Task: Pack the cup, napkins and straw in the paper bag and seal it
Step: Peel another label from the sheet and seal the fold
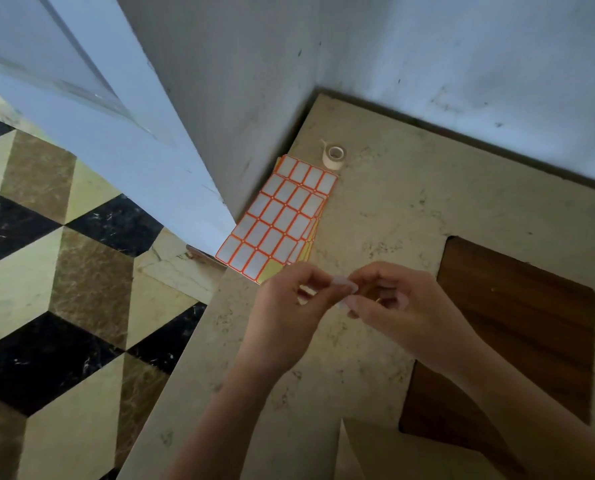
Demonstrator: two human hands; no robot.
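Observation:
Both hands meet above the beige stone table (375,216). My left hand (285,306) and my right hand (396,303) pinch a small white sticker label (343,284) between their fingertips. Just beyond them lies a stack of sticker sheets (282,216), white labels with orange borders; one corner cell shows bare yellow backing. At the bottom edge rises the pale top of the paper bag (386,452), only partly in view. Cup, napkins and straw are out of sight.
A small roll of tape (334,154) stands near the table's far corner, by the grey wall. A dark wood inlay (518,323) fills the table's right part. Patterned floor tiles (64,271) and a white door frame lie to the left.

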